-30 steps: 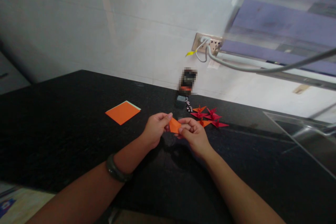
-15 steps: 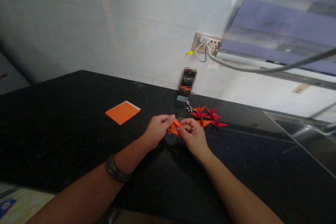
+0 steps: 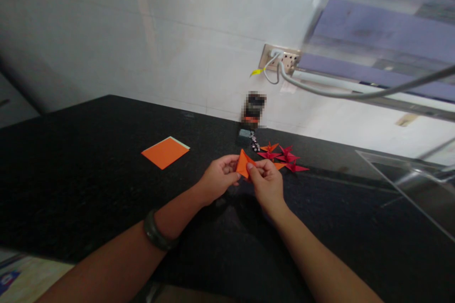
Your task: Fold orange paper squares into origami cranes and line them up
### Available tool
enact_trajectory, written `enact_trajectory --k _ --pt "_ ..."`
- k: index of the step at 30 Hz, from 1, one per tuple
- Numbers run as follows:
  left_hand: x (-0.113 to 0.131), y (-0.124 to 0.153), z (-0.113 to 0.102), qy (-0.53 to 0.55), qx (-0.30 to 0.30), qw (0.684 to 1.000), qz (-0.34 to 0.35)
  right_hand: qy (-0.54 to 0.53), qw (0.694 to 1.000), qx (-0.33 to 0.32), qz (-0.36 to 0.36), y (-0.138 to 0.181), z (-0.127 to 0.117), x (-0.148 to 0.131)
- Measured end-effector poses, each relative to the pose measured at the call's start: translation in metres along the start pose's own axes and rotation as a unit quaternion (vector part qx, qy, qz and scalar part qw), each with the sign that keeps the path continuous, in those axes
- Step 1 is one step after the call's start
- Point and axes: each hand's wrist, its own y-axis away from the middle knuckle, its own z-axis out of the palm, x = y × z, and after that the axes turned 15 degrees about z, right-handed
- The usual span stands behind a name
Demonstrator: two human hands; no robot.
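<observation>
Above a counter (image 3: pixel 88 161), the left hand (image 3: pixel 218 179) and right hand (image 3: pixel 269 184) held a folded orange paper (image 3: pixel 243 163), fingers clamped on its edges, near red and orange cranes (image 3: pixel 269 155); sheets (image 3: pixel 165 153) lay leftward.

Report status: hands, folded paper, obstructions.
Right hand pinches folded paper. Left hand at its left edge. Cranes just beyond right hand; nothing seen blocking.

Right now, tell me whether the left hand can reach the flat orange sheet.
Probably yes: only dark counter lies between the left hand and the flat orange sheet, though that hand is busy at the folded paper.
</observation>
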Motion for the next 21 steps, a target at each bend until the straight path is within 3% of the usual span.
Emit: enact_trajectory --k 4,11,21 --pt "0.0020 0.0012 0.0008 0.010 -0.016 1.000 0.000 0.013 1.000 0.015 -0.023 0.0004 -0.0011 0.0018" --pt "-0.0019 0.0003 -0.0009 -0.008 0.043 0.999 -0.003 0.011 1.000 -0.011 -0.003 0.0018 0.0005 0.0017" --pt "0.0047 -0.0006 -0.0036 0.209 0.056 0.972 -0.095 0.037 0.999 -0.024 -0.017 0.0002 -0.0047 -0.0060"
